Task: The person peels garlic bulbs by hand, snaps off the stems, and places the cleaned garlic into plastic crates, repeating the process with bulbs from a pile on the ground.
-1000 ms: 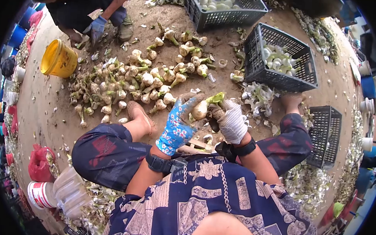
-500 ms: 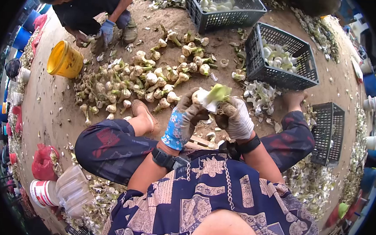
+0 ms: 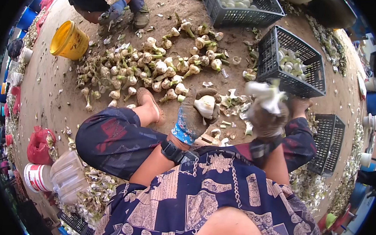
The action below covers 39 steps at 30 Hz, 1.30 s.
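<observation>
My left hand (image 3: 191,117), in a soiled glove with a blue floral cuff, is closed around a white garlic bulb (image 3: 205,106) over the ground between my legs. My right hand (image 3: 267,120), also gloved and blurred by motion, is to its right. Pale garlic husk (image 3: 265,93) with a bit of green sticks up from its fingers. Loose garlic skins (image 3: 234,104) and cut stem pieces lie on the soil between and beyond my hands. A heap of untrimmed garlic (image 3: 113,74) with stems spreads out ahead on the left.
A dark plastic crate (image 3: 293,86) holding cleaned bulbs stands ahead right, with another crate (image 3: 245,20) behind it. A third crate (image 3: 326,143) sits at the right. A yellow bucket (image 3: 70,41) stands far left, near another person's gloved hand (image 3: 116,9).
Both hands were together on one garlic bulb with its leafy skin. They have parted: the left keeps the bulb, and the right has swung right with the husk. The view has shifted slightly.
</observation>
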### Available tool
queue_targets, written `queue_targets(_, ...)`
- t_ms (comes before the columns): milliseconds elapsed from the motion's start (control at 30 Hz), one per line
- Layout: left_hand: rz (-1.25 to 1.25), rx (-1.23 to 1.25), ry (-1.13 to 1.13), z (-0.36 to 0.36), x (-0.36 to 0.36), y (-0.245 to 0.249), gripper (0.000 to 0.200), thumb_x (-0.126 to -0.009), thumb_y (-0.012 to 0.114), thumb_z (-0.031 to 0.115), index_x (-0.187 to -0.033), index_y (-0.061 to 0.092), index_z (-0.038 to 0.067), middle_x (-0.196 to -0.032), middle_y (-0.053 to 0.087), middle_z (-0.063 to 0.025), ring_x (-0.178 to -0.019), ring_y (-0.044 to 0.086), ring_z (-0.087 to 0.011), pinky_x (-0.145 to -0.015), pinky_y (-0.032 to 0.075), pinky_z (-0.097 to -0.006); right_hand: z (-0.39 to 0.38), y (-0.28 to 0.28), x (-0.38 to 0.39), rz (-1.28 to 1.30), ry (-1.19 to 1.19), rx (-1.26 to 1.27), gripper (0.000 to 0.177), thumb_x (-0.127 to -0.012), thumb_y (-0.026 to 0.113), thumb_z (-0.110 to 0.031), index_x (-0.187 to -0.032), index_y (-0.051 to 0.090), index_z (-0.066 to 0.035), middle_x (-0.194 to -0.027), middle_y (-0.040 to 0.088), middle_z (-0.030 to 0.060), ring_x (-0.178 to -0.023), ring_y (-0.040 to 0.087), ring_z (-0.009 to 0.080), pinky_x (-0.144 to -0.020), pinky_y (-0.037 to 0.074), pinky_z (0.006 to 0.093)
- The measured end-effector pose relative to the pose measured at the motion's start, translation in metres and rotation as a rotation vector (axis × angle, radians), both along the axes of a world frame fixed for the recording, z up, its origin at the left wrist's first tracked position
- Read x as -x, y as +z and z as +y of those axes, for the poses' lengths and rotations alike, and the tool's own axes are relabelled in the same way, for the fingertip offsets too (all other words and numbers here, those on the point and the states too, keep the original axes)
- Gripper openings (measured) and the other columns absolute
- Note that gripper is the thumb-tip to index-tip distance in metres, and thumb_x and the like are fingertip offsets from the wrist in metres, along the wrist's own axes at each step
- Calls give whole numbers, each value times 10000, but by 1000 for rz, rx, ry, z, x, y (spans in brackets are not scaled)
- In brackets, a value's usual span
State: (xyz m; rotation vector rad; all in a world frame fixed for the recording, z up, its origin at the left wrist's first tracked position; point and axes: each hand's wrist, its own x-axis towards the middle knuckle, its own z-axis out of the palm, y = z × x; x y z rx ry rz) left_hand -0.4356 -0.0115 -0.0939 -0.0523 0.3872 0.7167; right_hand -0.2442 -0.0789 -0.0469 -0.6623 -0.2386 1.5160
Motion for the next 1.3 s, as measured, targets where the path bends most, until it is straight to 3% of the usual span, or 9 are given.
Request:
queue_targets(33, 54, -95, -34, 1, 1, -7, 590, -892, 409, 556, -1031, 584, 9, -921, 624, -107, -749, 619, -214, -571, 537, -285, -9, -10, -46, 56, 235, -223, 323, -788, 513, -252, -1017, 526, -25, -621, 529, 7, -582, 549, 107, -514, 421, 204)
queue_targets(133, 286, -175, -57, -2, -8, 2, 603, -893, 414, 556, -1076, 575, 5, -878, 631, -95, -739, 615, -183, -552, 518, -257, 2, -8, -38, -2320, 859, 421, 319, -784, 589, -287, -968, 567, -28, -758, 639, 163, -735, 638, 304, -637, 500, 386)
queue_targets(167, 438, -325, -155, -2, -4, 0, 600, -902, 404, 549, -1089, 572, 4, -886, 631, -93, -746, 615, -170, -565, 514, -254, -3, -17, -34, -2404, 826, 288, 353, -787, 620, -292, -1013, 572, -26, -881, 641, 222, -845, 631, 348, -708, 500, 408)
queue_targets(267, 702, -724, -129, -4, -13, -35, 508, -903, 448, 463, -1095, 577, 11, -921, 632, -91, -792, 615, -167, -638, 502, -259, 2, 7, 7, -1651, 529, 91, 329, -801, 621, -299, -1018, 592, -53, -860, 652, 183, -795, 637, 331, -677, 501, 376)
queue_targets(667, 1441, -1639, -232, -2, -1, -6, 418, -675, 678, 141, -1077, 592, 66, -975, 609, -169, -897, 591, -338, -789, 480, -395, 14, -12, 56, -1986, 766, 241, 225, -730, 557, -189, -784, 633, 16, -720, 616, 239, -710, 622, 370, -650, 500, 427)
queue_targets(867, 1046, -1572, -82, 3, 4, -15, 376, -856, 554, 130, -1218, 512, 33, -1194, 548, -147, -1065, 559, -255, -868, 465, -354, 24, -35, 42, -1990, 556, 161, 225, -793, 532, -260, -822, 642, -65, -744, 630, 188, -729, 622, 355, -656, 498, 435)
queue_targets(967, 380, -787, -125, 3, 4, 4, 457, -863, 546, 162, -1286, 436, 24, -1310, 444, -132, -1199, 437, -262, -973, 396, -398, 19, -30, 35, -1962, 583, 141, 223, -790, 521, -245, -827, 644, -63, -743, 629, 189, -721, 618, 358, -657, 497, 430)
queue_targets(1200, -295, -32, 165, 19, 8, 0, 504, -831, 508, 235, -1273, 451, -1, -1387, 351, -194, -1262, 345, -353, -1058, 248, -510, -44, 38, -2, -685, 389, -505, 233, -741, 625, -135, -548, 580, -13, -543, 545, 107, -476, 549, 225, -490, 444, 335)
queue_targets(1300, -92, 3, 166, 20, -1, -3, 337, -853, 500, 213, -1088, 572, -17, -1232, 501, -196, -1121, 499, -316, -934, 430, -481, -23, 26, -20, -1483, 600, -6, 206, -740, 660, -216, -694, 629, -18, -629, 602, 160, -569, 601, 297, -560, 483, 356)
